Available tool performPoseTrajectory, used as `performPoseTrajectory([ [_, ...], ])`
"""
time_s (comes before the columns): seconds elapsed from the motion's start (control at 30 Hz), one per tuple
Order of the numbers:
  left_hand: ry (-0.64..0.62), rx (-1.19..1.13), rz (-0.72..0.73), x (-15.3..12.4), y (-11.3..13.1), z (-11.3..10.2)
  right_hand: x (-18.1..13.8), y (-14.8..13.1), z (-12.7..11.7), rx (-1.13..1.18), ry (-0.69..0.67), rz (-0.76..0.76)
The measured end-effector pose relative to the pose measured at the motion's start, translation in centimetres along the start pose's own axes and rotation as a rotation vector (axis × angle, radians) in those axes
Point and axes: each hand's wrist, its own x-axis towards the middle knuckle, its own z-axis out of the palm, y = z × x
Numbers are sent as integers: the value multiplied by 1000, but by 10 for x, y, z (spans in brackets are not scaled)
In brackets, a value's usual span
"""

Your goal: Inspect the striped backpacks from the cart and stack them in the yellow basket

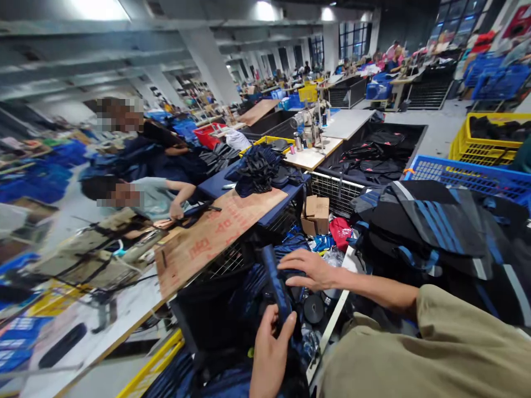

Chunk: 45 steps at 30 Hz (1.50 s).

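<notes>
My left hand comes in from the bottom, thumb and fingers closed on the lower end of a long, narrow dark blue fabric piece. That piece stands slanted, its upper end leaning away from me. My right hand reaches in from the right with its fingers stretched out. Its fingertips lie at the strip's right side; whether they press on it I cannot tell. Under both hands is a heap of dark blue and black fabric pieces. A round black roll lies just below my right hand.
Black-and-grey bags with blue stripes are piled at right. A wooden board and a white worktable stretch along the left, where a co-worker handles fabric. Beyond are a cardboard box, a sewing machine and a blue crate.
</notes>
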Motion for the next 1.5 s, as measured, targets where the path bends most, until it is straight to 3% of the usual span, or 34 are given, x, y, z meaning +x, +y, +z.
performPoseTrajectory([
  [0.1,59,168,122,-19,-13,-6,25,1,-21,-94,-235,-176],
  [0.2,97,351,352,-29,-27,-23,22,6,-27,-89,-492,-156],
  [0.3,151,577,591,-30,-29,-46,5,8,-22,25,-560,33],
  [0.4,391,825,763,-26,-27,-71,-10,2,-8,249,-691,190],
  [0.5,637,1135,855,-23,-34,-96,-16,-10,6,391,-729,242],
  [0.57,707,1319,881,-23,-47,-110,-13,-16,10,343,-697,222],
  [0.67,762,1439,884,-27,-67,-123,-6,-20,5,218,-732,144],
  [0.77,779,1489,794,-33,-79,-123,-2,-15,0,103,-744,-17],
  [0.87,762,1512,730,-37,-79,-110,2,-3,3,-141,-569,-110],
  [0.97,761,1471,752,-36,-73,-90,17,16,8,-475,-326,-53],
  [1.07,797,1423,725,-34,-66,-72,38,33,5,-625,-205,-4],
  [1.17,814,1376,692,-32,-61,-65,52,41,-2,-580,-147,80],
  [1.27,861,1283,643,-34,-59,-67,50,36,-9,-352,-147,120],
  [1.4,945,1181,474,-39,-63,-78,32,21,-16,8,-453,75],
  [1.5,929,1159,410,-41,-69,-87,19,16,-23,178,-581,202],
])
